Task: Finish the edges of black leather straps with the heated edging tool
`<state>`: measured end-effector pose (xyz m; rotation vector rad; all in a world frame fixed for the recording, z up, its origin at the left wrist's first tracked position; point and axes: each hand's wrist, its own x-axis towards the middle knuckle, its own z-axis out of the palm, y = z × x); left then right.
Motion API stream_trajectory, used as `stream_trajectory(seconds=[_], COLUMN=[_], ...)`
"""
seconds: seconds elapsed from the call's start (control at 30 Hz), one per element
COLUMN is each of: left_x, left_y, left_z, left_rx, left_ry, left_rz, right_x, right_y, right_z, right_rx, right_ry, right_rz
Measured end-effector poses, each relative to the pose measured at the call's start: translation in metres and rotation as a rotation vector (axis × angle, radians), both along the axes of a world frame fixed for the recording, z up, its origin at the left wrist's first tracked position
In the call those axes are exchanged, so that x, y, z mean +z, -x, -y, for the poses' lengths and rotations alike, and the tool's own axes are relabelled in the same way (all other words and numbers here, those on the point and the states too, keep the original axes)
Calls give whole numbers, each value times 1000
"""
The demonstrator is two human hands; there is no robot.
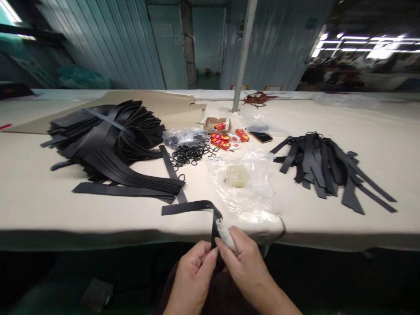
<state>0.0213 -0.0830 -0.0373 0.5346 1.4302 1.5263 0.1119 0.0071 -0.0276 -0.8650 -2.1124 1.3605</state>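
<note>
At the table's front edge my left hand (pixel 196 271) is closed, pinching the lower part of a black strap (pixel 187 207). The strap's upper part bends over the edge and lies on the tabletop, pointing left. My right hand (pixel 244 262) is wrapped round a white tube (pixel 225 235), whose upper end is beside the strap. Thumb and fingertips of that hand come close to the strap and to my left fingertips; whether they press on it I cannot tell. Just beyond, a lump of pale yellowish material (pixel 237 176) lies on a clear plastic bag (pixel 252 201).
A big tied bundle of black straps (pixel 108 135) is at left on brown cardboard (pixel 170 103). Black metal rings (pixel 187 155), red-and-yellow boxes (pixel 221 142) and a phone (pixel 261 137) are mid-table. More black strips (pixel 323 164) lie right. A metal post (pixel 243 57) rises behind.
</note>
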Motion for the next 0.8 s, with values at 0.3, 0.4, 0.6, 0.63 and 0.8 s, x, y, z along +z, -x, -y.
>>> stream_trajectory(seconds=[0.3, 0.4, 0.6, 0.63, 0.8], left_x=[-5, 7, 9, 8, 4], left_y=[-3, -4, -5, -5, -3], left_z=[-5, -7, -5, -4, -4], left_rx=[-52, -54, -69, -82, -121], left_ry=[25, -10, 4, 4, 22], left_rz=[262, 270, 259, 241, 87], right_x=[-4, -4, 0, 0, 0], right_y=[-6, -11, -18, -19, -19], right_z=[-4, -7, -9, -9, -9], right_rx=[-6, -37, -69, -76, -43], right_ry=[587, 625, 574, 577, 530], right_rz=[-136, -137, -72, -72, -57])
